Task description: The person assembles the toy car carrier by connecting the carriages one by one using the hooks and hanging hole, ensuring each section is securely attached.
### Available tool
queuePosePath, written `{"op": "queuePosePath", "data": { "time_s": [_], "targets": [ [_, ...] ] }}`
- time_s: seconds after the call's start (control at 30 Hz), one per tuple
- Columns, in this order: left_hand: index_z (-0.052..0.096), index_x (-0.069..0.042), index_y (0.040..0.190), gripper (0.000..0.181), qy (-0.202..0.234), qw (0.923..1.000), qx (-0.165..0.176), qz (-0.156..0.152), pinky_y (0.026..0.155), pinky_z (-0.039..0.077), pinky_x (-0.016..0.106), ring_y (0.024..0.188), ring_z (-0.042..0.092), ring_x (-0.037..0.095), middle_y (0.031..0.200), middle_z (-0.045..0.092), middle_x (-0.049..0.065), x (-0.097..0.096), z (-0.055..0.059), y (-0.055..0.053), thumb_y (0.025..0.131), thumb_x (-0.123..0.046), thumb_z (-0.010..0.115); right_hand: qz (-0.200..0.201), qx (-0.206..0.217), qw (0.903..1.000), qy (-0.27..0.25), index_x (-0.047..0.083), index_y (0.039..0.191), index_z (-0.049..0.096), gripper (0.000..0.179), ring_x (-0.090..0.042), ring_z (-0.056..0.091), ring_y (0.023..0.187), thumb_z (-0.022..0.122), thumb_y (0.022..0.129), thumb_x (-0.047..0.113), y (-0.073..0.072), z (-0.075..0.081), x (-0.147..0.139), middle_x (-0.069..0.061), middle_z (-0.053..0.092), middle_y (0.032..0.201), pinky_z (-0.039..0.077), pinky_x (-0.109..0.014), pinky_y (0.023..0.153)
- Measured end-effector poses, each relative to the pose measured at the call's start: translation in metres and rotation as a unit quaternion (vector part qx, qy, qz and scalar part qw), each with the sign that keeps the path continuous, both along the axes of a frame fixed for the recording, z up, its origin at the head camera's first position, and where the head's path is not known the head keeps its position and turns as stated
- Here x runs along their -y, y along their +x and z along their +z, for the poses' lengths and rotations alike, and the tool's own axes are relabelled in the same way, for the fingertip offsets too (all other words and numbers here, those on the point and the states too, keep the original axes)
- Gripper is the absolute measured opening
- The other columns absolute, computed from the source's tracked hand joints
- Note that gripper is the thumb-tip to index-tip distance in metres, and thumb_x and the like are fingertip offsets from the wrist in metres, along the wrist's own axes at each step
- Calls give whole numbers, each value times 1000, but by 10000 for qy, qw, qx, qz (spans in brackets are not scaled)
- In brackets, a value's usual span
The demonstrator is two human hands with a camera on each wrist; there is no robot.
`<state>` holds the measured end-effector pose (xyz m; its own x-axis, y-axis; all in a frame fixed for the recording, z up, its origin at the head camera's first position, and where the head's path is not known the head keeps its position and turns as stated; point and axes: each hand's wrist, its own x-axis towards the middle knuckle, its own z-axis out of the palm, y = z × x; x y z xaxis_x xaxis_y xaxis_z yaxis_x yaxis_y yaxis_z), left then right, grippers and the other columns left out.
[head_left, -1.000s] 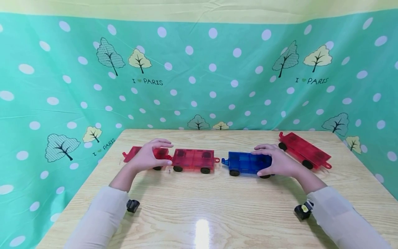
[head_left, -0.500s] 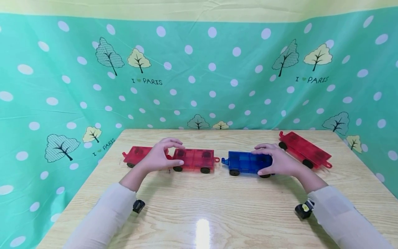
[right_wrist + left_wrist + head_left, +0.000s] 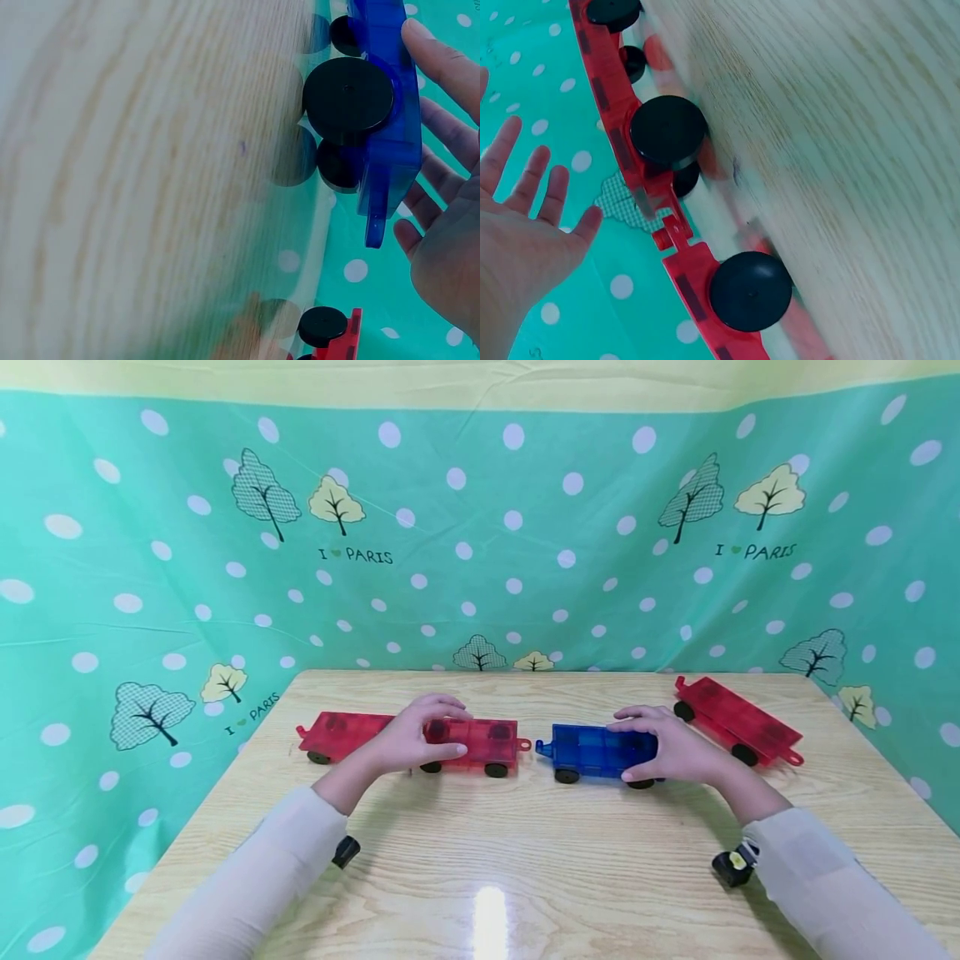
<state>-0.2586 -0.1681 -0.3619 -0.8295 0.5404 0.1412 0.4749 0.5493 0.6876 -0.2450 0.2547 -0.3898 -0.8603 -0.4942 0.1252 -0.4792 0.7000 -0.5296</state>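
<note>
Three red wagons: the left red wagon point(image 3: 347, 732) and middle red wagon point(image 3: 491, 743) are linked in a row along the tabletop's point(image 3: 420, 860) far edge; the angled red wagon point(image 3: 738, 718) stands apart by the far right corner.
Blue wagon point(image 3: 592, 750): just right of the middle one, unlinked; its hook point(image 3: 543, 748) faces the red ring point(image 3: 524, 745), probably so the two ends line up.
Right hand point(image 3: 667, 747): lightly grasps the blue wagon, thumb on the side toward the near edge, fingers curved over the far side, likely to steady it.
Left hand point(image 3: 412, 739): released, holding nothing, thumb and fingers parted beside the middle red wagon.
Wheels point(image 3: 667, 131): smooth black discs.
Bodies: oblong, glossy, see-through, apparently plastic.
Tabletop surface: pale, streaky wood grain.
</note>
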Motion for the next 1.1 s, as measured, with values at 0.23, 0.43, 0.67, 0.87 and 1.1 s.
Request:
{"op": "queuePosePath", "data": {
  "time_s": [0.23,0.43,0.67,0.87,1.1],
  "targets": [
    [62,-17,133,62,-570,9971,-353,-362,106,33,53,135,32,26,143,45,1,-10,-2,-4,78,-39,80,-8,-25,10000,50,12,130,64,70,-44,34,130,87,70,40,0,0,0,-17,48,140,35,-69,97],
    [58,-23,138,76,-1250,9888,-675,-462,103,31,57,134,32,27,146,42,1,-18,-6,-10,71,-47,84,-21,-17,9999,125,12,130,64,70,-44,35,129,88,70,40,-1,0,0,-16,48,140,35,-69,96],
    [54,-28,141,81,-1810,9810,-559,-424,100,31,53,131,33,22,146,40,-4,-25,-11,-15,70,-50,84,-1,50,9999,151,12,131,63,71,-45,35,129,87,70,41,0,0,2,-16,48,140,36,-69,95],
    [55,-28,140,80,-2006,9774,-529,-408,99,29,53,130,34,22,145,42,-3,-29,-13,-19,70,-51,84,-4,82,9999,116,11,131,63,72,-45,35,129,88,70,40,0,0,2,-17,48,140,36,-69,95],
    [57,-27,139,79,-1962,9785,-528,-341,100,26,55,130,34,21,143,44,-4,-35,-16,-23,69,-51,85,-81,129,9997,171,10,131,62,74,-45,36,128,87,69,42,0,-1,1,-18,48,138,38,-68,95]
  ]
}}
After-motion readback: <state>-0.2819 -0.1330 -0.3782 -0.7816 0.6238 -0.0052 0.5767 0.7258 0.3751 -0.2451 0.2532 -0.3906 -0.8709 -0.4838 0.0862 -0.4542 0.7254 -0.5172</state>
